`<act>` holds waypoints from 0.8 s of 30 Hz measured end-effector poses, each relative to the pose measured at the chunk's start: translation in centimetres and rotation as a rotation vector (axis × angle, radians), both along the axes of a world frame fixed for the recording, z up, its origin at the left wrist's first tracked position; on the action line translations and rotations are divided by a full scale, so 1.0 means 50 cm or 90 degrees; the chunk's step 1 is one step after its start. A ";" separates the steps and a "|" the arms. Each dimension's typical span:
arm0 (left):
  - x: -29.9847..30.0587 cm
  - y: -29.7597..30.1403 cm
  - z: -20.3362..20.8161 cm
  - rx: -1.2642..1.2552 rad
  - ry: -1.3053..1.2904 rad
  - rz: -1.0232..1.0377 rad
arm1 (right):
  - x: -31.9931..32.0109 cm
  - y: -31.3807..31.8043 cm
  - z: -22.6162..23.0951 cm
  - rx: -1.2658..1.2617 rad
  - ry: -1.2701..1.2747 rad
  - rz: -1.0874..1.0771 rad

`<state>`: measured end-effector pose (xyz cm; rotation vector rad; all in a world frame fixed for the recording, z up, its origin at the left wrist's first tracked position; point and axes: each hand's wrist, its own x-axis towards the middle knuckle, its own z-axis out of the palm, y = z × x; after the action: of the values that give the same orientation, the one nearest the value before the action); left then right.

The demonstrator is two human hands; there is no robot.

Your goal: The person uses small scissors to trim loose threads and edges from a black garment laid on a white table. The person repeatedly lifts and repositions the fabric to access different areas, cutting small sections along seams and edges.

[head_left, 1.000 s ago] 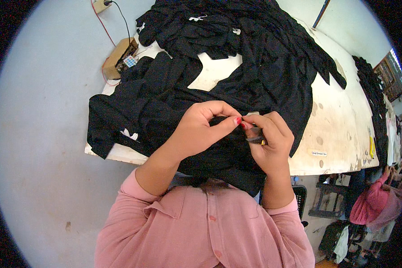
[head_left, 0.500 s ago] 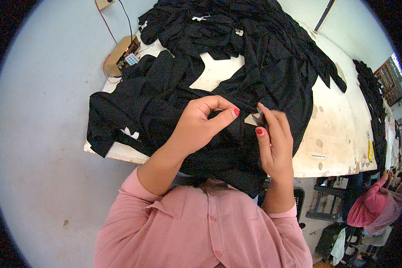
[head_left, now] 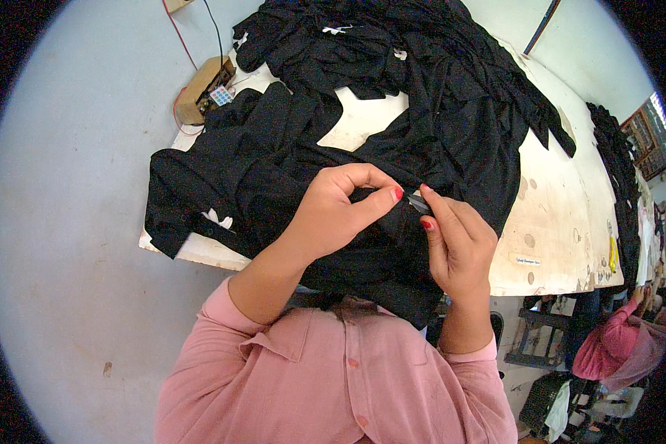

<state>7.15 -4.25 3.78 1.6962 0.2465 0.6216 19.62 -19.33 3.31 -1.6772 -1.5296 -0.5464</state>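
Over the black cloth [head_left: 362, 255] in front of me, my left hand [head_left: 340, 211] is closed, thumb and forefinger pinched together. Whatever lies in that pinch is too small to make out. My right hand [head_left: 459, 240] grips small dark thread snips [head_left: 419, 204] between thumb and fingers. Their pointed tip is right by the left fingertips, and the rest is hidden in the right hand. Folds of the same cloth lie below both hands and hang over the table's near edge toward my lap.
A pale, stained table [head_left: 551, 244] shows at right. Black garments with small white tags [head_left: 218, 219] cover much of it. A brown box with wires [head_left: 194, 92] stands by the left wall. At far right, a person in pink [head_left: 607, 344] works near another black heap [head_left: 614, 170].
My right hand has turned, its fingers closing in, and the snips' tip has come up to the left fingertips. My left hand keeps its pinch, shifted slightly right.
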 end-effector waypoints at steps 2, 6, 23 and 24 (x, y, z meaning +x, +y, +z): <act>-0.001 0.000 0.001 0.012 0.004 0.002 | 0.001 0.000 0.001 -0.006 -0.021 -0.006; 0.001 0.002 -0.003 -0.025 0.000 -0.011 | 0.001 0.000 0.008 -0.007 -0.059 -0.016; 0.006 0.004 -0.008 -0.172 0.003 -0.065 | 0.005 0.001 -0.005 0.035 -0.046 -0.005; 0.007 0.002 -0.010 -0.201 0.005 -0.071 | 0.005 0.001 -0.004 0.033 -0.059 -0.010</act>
<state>7.50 -4.12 3.26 1.3981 0.2400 0.4655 19.85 -19.30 3.11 -1.6460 -1.5566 -0.6752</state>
